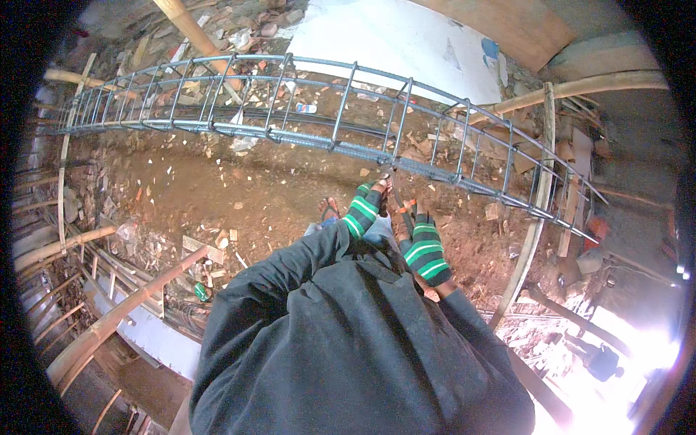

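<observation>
A long rebar cage [348,148] of steel bars and square stirrups spans the view in front of me. My left hand [366,208], in a green and black striped fingerless glove, is closed just below the cage's near bars. What its fingers pinch, if anything, is too small to make out. My right hand [425,250], gloved alike, is closed around a slim dark hand tool with an orange part [407,206], which looks like pincers. The tool's upper end is beside my left fingers, close to the near bar; I cannot tell whether it touches.
Wooden posts [533,239] support the cage at its right and left. Bamboo poles [127,312] stand at the lower left. A white board [391,43] lies beyond the cage. Rubble is scattered over the brown soil [196,188]. A sandalled foot [328,209] shows beside my left sleeve.
</observation>
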Demonstrator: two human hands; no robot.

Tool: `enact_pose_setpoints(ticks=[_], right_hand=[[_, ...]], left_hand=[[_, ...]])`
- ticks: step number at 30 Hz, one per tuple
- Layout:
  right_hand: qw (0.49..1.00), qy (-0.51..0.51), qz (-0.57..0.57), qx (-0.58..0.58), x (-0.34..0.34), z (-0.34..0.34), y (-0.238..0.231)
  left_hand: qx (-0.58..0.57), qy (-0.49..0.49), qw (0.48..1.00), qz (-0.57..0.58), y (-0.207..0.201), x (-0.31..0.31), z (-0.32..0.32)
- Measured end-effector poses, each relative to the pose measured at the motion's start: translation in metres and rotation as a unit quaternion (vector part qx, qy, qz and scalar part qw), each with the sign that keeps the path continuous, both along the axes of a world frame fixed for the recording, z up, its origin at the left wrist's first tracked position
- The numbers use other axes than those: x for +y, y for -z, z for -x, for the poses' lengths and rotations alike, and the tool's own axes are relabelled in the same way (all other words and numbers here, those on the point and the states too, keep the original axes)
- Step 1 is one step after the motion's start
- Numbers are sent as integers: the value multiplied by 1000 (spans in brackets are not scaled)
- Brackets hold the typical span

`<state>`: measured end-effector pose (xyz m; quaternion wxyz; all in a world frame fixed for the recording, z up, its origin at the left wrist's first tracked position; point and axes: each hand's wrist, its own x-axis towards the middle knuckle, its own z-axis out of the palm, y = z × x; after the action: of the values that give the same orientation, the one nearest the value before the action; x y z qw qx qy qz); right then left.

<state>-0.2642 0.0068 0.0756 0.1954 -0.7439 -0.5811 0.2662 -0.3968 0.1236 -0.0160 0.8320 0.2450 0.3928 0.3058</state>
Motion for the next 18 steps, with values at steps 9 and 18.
enact_pose_setpoints(ticks=[9, 18], right_hand=[[992, 53, 117, 1, 11, 7, -24], [996, 52, -20, -72, 13, 29, -15]], left_hand=[[348, 46, 771, -531, 13, -3, 13], [294, 25, 824, -483, -16, -2, 7]])
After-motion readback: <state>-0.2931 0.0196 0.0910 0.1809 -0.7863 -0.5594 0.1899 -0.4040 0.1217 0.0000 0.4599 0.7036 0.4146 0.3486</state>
